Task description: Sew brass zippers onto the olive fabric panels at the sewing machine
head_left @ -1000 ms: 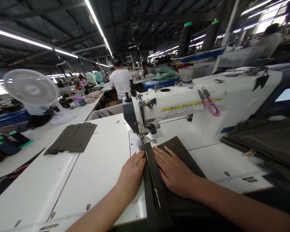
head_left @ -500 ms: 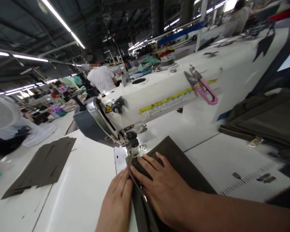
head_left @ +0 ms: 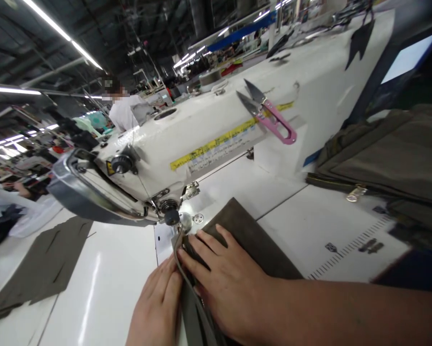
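Note:
A dark olive fabric piece (head_left: 237, 226) lies on the white sewing machine bed, reaching the needle area. Along its left side runs a narrow raised strip (head_left: 180, 262) with small metallic glints. My right hand (head_left: 226, 278) rests flat on the fabric, fingers spread, the fingertips just in front of the presser foot. To the left of the strip, my left hand (head_left: 156, 300) has its fingers pressed together against the fabric's edge; its thumb is hidden. The sewing machine (head_left: 216, 139) arm spans the view above both hands. The needle tip is too small to make out.
Pink-handled thread snips (head_left: 273, 120) sit on the machine arm. Flat dark fabric pieces (head_left: 53, 259) lie at the left. On the right is a dark fabric item (head_left: 377, 149) with a metal zipper pull (head_left: 356, 193). Behind the machine, a person in a white shirt (head_left: 124, 113) is visible.
The head view has turned right and moved closer, so the machine and hands appear further left. Both hands stay on the fabric in nearly the same place relative to the needle.

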A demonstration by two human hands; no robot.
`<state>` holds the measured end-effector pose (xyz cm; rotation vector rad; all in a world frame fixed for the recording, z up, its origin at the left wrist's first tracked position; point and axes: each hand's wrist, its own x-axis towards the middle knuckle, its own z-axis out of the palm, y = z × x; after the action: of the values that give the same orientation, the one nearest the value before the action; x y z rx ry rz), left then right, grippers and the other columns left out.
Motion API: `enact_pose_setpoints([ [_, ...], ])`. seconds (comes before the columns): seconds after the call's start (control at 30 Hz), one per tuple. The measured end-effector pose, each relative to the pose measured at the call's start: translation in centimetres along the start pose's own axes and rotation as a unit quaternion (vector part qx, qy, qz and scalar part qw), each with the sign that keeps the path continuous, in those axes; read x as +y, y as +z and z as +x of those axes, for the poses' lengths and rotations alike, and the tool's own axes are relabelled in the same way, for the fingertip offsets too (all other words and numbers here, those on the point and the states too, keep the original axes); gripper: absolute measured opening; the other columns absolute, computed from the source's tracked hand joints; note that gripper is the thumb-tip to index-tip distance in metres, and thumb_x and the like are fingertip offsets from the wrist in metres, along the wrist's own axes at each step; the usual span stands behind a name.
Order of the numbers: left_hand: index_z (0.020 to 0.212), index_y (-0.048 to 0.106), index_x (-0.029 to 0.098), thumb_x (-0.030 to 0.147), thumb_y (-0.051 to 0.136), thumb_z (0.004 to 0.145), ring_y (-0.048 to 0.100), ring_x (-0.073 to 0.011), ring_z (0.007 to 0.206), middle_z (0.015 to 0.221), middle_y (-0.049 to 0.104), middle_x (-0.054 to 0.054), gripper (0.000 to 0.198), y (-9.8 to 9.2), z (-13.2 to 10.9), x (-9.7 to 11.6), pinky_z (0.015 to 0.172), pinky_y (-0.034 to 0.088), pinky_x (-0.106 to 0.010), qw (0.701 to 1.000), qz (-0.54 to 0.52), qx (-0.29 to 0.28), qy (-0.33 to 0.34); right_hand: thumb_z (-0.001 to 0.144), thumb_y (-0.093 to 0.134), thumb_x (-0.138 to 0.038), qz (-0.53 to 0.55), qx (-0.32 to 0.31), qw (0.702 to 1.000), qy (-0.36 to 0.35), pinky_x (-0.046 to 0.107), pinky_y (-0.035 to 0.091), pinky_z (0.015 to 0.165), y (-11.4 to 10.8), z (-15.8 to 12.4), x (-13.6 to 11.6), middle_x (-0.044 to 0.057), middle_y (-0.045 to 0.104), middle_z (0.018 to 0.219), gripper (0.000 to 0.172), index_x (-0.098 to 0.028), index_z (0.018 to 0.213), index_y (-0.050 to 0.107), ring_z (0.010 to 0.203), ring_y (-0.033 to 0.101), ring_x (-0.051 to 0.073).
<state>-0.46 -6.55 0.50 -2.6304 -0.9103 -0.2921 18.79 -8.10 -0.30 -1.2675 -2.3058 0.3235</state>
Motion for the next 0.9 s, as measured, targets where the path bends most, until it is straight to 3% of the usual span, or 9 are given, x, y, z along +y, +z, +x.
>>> enact_pose_setpoints([
  [0.13, 0.114, 0.049, 0.01, 0.011, 0.031, 0.086, 0.052, -0.0242, 0.11, 0.12, 0.055, -0.016, 0.033, -0.3, 0.4, 0.7, 0.086, 0.051, -0.038, 1.0, -0.023, -0.002, -0.006, 0.085, 0.038, -0.026, -0.026, -0.043, 0.998, -0.041, 0.051, 0.012, 0.108, -0.5, -0.4, 0.3, 0.021, 0.028, 0.14, 0.054, -0.001, 0.134, 0.033, 0.131, 0.018, 0.03],
  [0.3, 0.115, 0.049, 0.012, 0.01, 0.029, 0.088, 0.05, -0.0225, 0.113, 0.122, 0.054, -0.015, 0.034, -0.4, 0.4, 1.4, 0.091, 0.047, -0.041, 0.997, -0.061, 0.004, -0.038, 0.086, 0.037, -0.021, -0.049, -0.032, 0.996, -0.065, 0.049, 0.014, 0.108, -0.4, -0.9, 0.4, 0.016, 0.027, 0.141, 0.05, -0.01, 0.135, 0.034, 0.133, 0.015, 0.026],
  [0.53, 0.106, 0.058, 0.011, 0.009, 0.032, 0.088, 0.056, -0.0254, 0.104, 0.113, 0.058, -0.017, 0.031, -0.4, 0.4, 2.1, 0.085, 0.05, -0.043, 0.995, -0.05, 0.044, -0.07, 0.084, 0.038, -0.015, -0.101, -0.036, 0.991, -0.076, 0.049, 0.02, 0.107, 0.0, -1.0, 0.3, 0.009, 0.029, 0.142, 0.053, -0.016, 0.137, 0.031, 0.132, 0.019, 0.024],
  [0.9, 0.109, 0.057, 0.009, 0.005, 0.041, 0.084, 0.052, -0.025, 0.111, 0.119, 0.056, -0.016, 0.03, 0.8, 1.8, 0.9, 0.095, 0.044, -0.042, 0.994, -0.063, -0.008, -0.089, 0.081, 0.037, -0.012, -0.171, -0.038, 0.981, -0.085, 0.048, 0.024, 0.106, 0.5, 0.6, 1.5, 0.014, 0.028, 0.141, 0.055, -0.008, 0.136, 0.031, 0.132, 0.018, 0.024],
])
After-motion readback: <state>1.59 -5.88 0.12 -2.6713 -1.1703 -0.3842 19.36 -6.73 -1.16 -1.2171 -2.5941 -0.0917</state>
